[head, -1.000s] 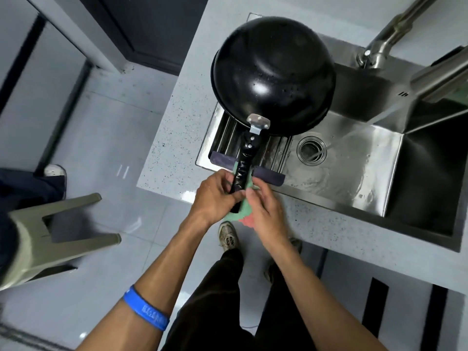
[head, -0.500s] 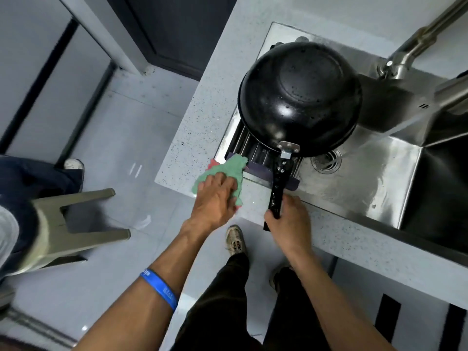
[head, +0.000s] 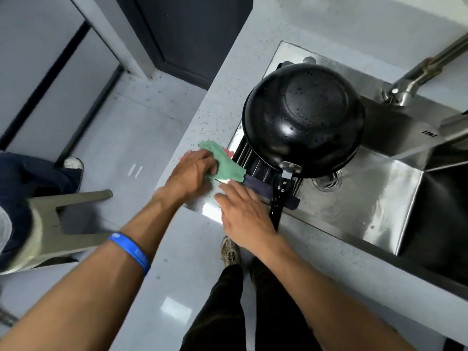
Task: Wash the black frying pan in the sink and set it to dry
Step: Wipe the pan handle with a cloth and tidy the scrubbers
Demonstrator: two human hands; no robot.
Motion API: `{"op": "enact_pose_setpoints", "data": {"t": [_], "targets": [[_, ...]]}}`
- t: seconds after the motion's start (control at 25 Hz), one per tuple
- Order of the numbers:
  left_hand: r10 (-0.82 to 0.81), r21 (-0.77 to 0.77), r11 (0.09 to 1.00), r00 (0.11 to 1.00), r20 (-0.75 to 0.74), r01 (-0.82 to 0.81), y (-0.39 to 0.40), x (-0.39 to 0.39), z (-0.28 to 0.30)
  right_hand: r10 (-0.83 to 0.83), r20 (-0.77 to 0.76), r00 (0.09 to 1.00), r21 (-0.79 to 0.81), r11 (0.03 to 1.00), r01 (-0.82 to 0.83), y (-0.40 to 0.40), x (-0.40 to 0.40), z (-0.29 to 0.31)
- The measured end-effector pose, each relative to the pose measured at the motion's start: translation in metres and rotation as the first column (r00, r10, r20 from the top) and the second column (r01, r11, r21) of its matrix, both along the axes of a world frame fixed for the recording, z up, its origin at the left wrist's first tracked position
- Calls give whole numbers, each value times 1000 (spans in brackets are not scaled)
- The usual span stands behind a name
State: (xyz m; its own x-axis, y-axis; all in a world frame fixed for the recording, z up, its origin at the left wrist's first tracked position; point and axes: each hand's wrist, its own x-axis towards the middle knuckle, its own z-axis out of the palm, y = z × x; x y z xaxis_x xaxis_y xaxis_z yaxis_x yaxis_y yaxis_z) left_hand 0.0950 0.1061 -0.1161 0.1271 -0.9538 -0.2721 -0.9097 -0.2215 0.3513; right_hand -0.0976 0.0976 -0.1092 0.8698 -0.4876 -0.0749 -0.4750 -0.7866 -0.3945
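Pan upside-down on rack — drying step. L hand grips cloth, R hand flat, fingers straight; next: shut tap.

Single head cam, wide-angle: you look steeply down from above, close over the counter edge and sink. Both forearms enter from the bottom of the frame; the floor fills the left side. No 2nd view, so no overlap.
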Motion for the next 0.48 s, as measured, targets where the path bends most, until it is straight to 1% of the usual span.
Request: {"op": "enact_pose_setpoints", "data": {"t": [0.04, 0.08, 0.12, 0.16, 0.2, 0.24, 0.28, 0.36, 0.4, 0.48], "targets": [[47, 49, 998, 999, -13, -46, -6, 7, 6, 68, -70, 995, -2, 998, -69, -14, 18, -4], [162, 62, 985, 986, -31, -160, -6, 12, 13, 122, -140, 983, -4, 992, -123, -29, 34, -9], [315, 43, 949, 946, -78, -313, -1, 9, 18, 145, -199, 969, 3, 989, -147, -41, 42, -14], [470, 11, 881, 873, -131, -472, 8, 8, 23, 151, -224, 963, 29, 989, -148, -46, 49, -19], [582, -3, 807, 795, -174, -591, 17, 4, 28, 142, -229, 963, 57, 990, -133, -44, 52, -24], [652, -11, 746, 734, -189, -666, 24, 4, 29, 137, -221, 966, 71, 990, -124, -35, 52, -23], [691, -10, 710, 699, -185, -704, 29, 6, 28, 143, -220, 965, 77, 989, -129, -25, 52, -24], [733, 0, 664, 651, -197, -748, 35, 15, 25, 171, -267, 948, 49, 985, -164, -16, 54, -23], [741, -6, 649, 634, -223, -761, 34, 19, 25, 177, -274, 945, 21, 984, -178, -22, 58, -25], [739, -15, 637, 616, -274, -771, 28, 20, 27, 171, -288, 942, 48, 985, -164, -42, 70, -31]]}}
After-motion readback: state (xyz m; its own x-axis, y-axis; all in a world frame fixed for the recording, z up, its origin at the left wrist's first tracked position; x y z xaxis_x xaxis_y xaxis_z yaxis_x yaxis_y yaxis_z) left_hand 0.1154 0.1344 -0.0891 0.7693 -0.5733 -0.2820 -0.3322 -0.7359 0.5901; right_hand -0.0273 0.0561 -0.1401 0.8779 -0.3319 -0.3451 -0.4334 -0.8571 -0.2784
